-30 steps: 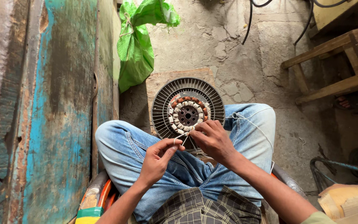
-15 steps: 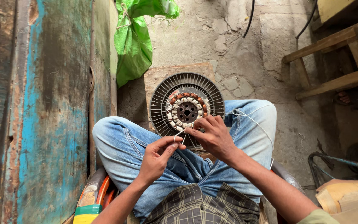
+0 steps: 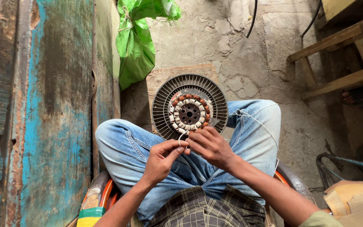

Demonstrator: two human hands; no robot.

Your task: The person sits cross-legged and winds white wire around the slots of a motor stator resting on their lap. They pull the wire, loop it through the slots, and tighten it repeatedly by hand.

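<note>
The left hand (image 3: 161, 157) and right hand (image 3: 210, 145) each pinch a thin white string (image 3: 182, 136) just in front of the round fan motor (image 3: 190, 108) on the floor between the knees, and the string looks light, bendy, and best held near its ends.

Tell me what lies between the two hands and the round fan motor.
In the head view, a loop of white cord lies between the left hand, right hand and fan motor.
</note>
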